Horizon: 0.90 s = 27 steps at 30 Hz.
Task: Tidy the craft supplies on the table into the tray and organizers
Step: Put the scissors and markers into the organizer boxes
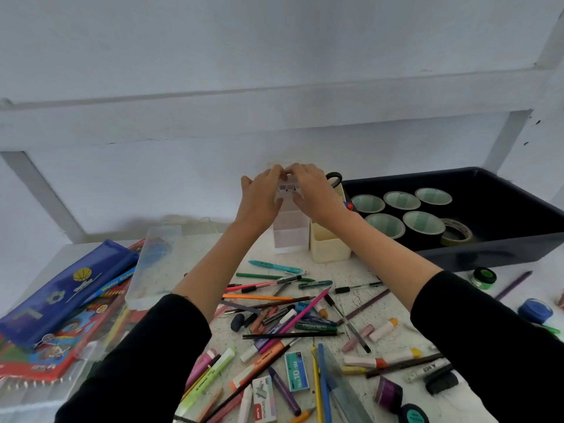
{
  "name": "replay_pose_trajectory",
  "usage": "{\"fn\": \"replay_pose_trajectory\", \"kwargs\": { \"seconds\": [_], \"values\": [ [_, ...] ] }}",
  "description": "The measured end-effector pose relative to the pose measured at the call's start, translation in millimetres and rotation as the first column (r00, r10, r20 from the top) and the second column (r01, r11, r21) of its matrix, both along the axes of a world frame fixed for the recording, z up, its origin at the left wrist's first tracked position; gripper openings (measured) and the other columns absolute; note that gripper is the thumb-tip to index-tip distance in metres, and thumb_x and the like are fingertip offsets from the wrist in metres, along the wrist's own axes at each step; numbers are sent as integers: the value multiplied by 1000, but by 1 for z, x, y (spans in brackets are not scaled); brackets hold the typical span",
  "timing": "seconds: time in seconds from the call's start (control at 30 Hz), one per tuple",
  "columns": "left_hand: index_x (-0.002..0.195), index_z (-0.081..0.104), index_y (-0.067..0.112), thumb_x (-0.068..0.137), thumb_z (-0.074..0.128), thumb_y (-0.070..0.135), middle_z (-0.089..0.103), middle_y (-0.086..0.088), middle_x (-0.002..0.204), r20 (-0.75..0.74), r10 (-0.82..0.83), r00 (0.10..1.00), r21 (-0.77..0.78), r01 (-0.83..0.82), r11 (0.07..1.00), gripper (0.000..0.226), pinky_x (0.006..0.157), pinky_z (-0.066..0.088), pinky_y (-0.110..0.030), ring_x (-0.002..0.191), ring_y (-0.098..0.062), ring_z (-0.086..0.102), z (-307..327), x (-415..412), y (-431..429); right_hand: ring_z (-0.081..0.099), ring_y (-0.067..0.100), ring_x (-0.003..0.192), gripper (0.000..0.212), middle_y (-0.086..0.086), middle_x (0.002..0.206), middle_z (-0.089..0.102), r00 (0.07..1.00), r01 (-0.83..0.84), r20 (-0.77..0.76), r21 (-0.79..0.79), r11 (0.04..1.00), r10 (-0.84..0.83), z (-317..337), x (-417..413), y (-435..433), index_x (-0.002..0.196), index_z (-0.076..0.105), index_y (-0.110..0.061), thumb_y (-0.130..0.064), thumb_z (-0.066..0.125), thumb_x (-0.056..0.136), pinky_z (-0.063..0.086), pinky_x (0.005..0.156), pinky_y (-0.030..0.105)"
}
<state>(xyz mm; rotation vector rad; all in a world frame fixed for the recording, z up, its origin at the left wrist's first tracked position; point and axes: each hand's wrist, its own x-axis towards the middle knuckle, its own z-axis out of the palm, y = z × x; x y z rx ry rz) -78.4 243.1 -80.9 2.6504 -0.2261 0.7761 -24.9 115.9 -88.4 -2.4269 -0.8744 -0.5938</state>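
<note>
- Right now both hands are up at the back of the table [387,270]. The left hand [259,198] and right hand [314,193] have their fingers curled in, and their tips meet on a small purple-and-white piece [288,187].
- The piece sits at the top of the tall pale organizer [290,233], which stands just beside a cream holder [329,245]. What exactly the piece is cannot be told, as it is too small.
- The step looks like seating that piece into the organizer's top section.
- To do it well, keep one hand on the organizer. It is tall and narrow, so a downward push on the far side could tip it towards the wall.
- Line the piece up square with the opening before pressing, and let go only once it rests flat.
- Mind the scissors [334,178] sticking up from the holder, close by the right wrist. Draw the hands back straight and low rather than sweeping sideways.
- Most of the job seems left to do. The pens [290,315], crayons and staple boxes lie scattered across the near table. The dark tray [488,251] at right holds only tapes [399,199].
</note>
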Motion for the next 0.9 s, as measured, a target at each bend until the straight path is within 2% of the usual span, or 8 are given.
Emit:
{"fn": "replay_pose_trajectory", "kwargs": {
  "seconds": [0.07, 0.2, 0.27, 0.33, 0.47, 0.63, 0.77, 0.9],
  "values": [
    [111, 51, 10, 85, 59, 4, 62, -3, 114, 42, 12, 999, -58, -10, 998, 29, 83, 27, -29, 104, -21, 56, -1, -13, 1, 52, 26, 108, 39, 11, 115, 60, 992, 30, 122, 26, 999, -32, -3, -13, 3, 118, 56, -5, 3, 59, 80, 37, 93, 32],
    [105, 55, 10, 83, 58, 4, 62, -1, 103, 104, 3, 995, -252, 23, 967, 22, 85, 48, -35, 92, -16, 58, -13, -47, 5, 58, 25, 89, 29, 11, 96, 63, 952, 51, 296, 84, 995, -73, -17, -48, 5, 99, 64, -5, 4, 68, 72, 47, 78, 33],
    [100, 55, 13, 82, 59, 6, 61, 1, 94, 71, -4, 997, -286, 24, 958, 20, 80, 50, -32, 85, -12, 57, -28, -64, 11, 57, 21, 87, 17, 8, 92, 63, 982, -44, 184, 87, 995, 28, -33, -68, -1, 93, 65, -7, 1, 64, 78, 48, 77, 33],
    [98, 55, 15, 81, 60, 7, 60, 1, 87, 2, -7, 1000, -309, 7, 951, 19, 74, 51, -32, 79, -12, 57, -44, -82, 16, 53, 15, 83, 11, 3, 89, 62, 993, -114, -35, 40, 993, 115, -52, -84, -7, 93, 65, -10, -5, 60, 84, 45, 75, 27],
    [93, 56, 17, 80, 63, 10, 60, 1, 80, -218, -25, 976, -335, -51, 941, 17, 71, 53, -34, 74, -13, 59, -76, -116, 23, 54, 12, 78, 9, 3, 87, 65, 941, -210, -297, -139, 968, 162, -85, -105, -12, 92, 70, -11, -14, 64, 86, 48, 78, 29],
    [77, 57, 19, 79, 67, 19, 61, 2, 70, -452, -52, 890, -338, -117, 934, 10, 68, 51, -34, 64, -11, 56, -101, -154, 25, 61, 13, 86, 11, 4, 93, 70, 892, -267, -432, -267, 926, 133, -100, -125, -17, 91, 73, -9, -14, 64, 86, 46, 90, 29],
    [77, 65, 20, 81, 68, 27, 63, 8, 74, -647, -43, 761, -186, -103, 977, 9, 60, 45, -16, 67, -3, 56, -113, -176, 24, 57, 16, 97, 14, 4, 103, 65, 896, -251, -434, -321, 913, 94, -102, -133, -21, 98, 69, -9, -17, 61, 89, 45, 91, 30],
    [90, 68, 18, 84, 67, 29, 66, 4, 94, -685, 8, 729, -71, -78, 994, 13, 77, 52, -22, 85, -9, 60, -115, -186, 25, 54, 18, 102, 8, 3, 106, 59, 894, -244, -444, -367, 898, 61, -102, -137, -19, 95, 64, -11, -14, 60, 89, 40, 85, 26]
  ]
}}
